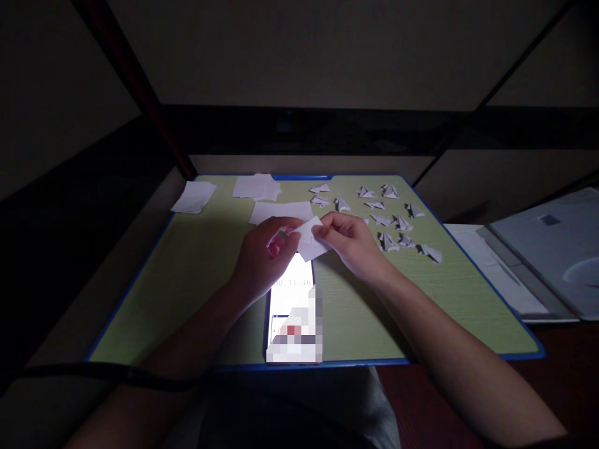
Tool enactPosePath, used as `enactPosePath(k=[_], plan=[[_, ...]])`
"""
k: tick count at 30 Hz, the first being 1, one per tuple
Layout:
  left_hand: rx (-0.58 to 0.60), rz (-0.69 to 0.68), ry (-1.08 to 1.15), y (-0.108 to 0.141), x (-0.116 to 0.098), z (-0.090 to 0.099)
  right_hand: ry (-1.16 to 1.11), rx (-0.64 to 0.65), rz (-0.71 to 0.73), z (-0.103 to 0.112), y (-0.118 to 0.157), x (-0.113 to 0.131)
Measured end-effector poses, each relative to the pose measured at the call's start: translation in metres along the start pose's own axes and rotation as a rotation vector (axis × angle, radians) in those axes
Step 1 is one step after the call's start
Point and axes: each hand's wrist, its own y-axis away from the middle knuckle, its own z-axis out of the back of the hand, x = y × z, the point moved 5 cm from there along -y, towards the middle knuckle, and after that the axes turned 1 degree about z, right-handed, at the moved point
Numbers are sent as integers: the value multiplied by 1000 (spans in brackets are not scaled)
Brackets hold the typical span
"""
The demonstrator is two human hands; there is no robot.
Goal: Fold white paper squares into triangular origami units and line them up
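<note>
A small folded piece of white paper is held above the middle of the green table. My left hand pinches its left side between thumb and fingers. At its upper right edge, the thumb and fingertips of my right hand are closed on the same paper. Beneath the hands lies a phone with a bright screen showing timer digits; its lower part is blurred out. Just behind my left hand, a flat white sheet rests on the table, partly covered by the fingers.
Several small folded paper figures are scattered over the table's right rear. Loose white sheets lie at the back left, with another stack beside them. The green table has a blue rim. A pale grey object stands to the right.
</note>
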Motion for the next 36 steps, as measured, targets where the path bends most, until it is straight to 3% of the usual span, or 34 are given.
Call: enactPosePath(k=[7,17,36], plan=[[-35,-208,-120,1,-10,4,16,-28,2,3,0,2],[-61,-398,-230,2,-14,4,31,-50,0,6,-1,2],[-106,-510,-310,4,-13,3,77,-63,-7,6,0,2]])
